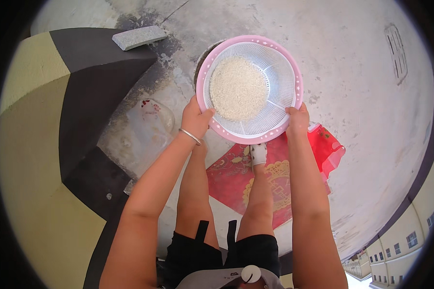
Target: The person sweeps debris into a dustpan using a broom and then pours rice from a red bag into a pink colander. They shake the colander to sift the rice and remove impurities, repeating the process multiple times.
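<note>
A round colander (297, 77) with a pink, star-dotted rim and white mesh sides is held out in front of me with both hands. Inside it lies a heap of pale rice (238, 89), more to the left side than the right. My left hand (196, 118) grips the rim at the lower left, thumb over the top, and there is a bangle on that wrist. At the lower right, my right hand (298, 118) closes on the rim the same way. The fingers of both hands are mostly hidden beneath the rim.
A red mat (231, 180) with gold patterns lies under the colander, near my feet. Beside it is a red plastic bag (325, 149). To the left are a clear plastic bag (149, 125), a stone slab (139, 37) and a dark-based wall (91, 96). A dark round edge shows behind the colander.
</note>
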Demonstrator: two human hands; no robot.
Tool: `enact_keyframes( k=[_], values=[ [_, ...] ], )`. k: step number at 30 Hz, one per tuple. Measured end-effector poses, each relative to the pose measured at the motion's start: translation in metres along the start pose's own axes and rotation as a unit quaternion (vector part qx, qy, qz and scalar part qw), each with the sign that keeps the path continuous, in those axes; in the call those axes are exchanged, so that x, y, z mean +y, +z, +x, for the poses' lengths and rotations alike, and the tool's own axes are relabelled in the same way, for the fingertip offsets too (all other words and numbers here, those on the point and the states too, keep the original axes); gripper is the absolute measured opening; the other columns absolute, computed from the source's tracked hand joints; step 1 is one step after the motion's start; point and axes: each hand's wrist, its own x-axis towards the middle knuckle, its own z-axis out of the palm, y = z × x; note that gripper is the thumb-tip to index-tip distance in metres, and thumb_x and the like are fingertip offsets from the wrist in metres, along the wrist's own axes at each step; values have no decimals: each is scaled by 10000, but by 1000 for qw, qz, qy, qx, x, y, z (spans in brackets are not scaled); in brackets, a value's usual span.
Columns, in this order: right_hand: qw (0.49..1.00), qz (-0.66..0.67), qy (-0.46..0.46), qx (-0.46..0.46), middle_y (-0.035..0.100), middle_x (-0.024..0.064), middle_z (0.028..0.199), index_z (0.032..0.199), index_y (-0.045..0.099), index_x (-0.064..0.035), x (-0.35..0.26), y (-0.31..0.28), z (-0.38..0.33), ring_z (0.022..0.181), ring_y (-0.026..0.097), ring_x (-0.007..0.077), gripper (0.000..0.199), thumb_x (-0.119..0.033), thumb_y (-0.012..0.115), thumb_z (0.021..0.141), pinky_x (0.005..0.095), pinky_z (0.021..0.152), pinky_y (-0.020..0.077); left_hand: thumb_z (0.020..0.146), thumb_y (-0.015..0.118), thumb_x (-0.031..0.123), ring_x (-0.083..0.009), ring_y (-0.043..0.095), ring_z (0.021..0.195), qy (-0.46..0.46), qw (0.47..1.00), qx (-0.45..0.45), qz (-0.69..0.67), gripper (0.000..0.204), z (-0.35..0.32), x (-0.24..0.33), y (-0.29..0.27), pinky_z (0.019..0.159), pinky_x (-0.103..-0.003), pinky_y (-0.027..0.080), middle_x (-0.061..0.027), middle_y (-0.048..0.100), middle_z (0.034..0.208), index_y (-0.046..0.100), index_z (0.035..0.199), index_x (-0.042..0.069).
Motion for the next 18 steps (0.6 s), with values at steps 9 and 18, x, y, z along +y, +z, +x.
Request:
enact_keyframes(
  k=[9,18],
  values=[
    [998,-30,-50,-18,612,178,1002,1099,493,73,12,9,-3,879,624,247,350,110,509,751,325,797,502,775,495,-56,-254,649,821,-18,996,61,-70,293,44,-19,-36,715,-313,519,-168,638,954,522,1066,-61],
    [999,47,-21,19,611,186,1019,1106,482,61,-9,2,-1,881,624,229,364,137,531,754,316,805,497,764,600,-42,-165,609,907,-132,978,29,-159,469,21,25,-29,787,-276,485,-137,606,1037,448,1208,-62]
  ],
)
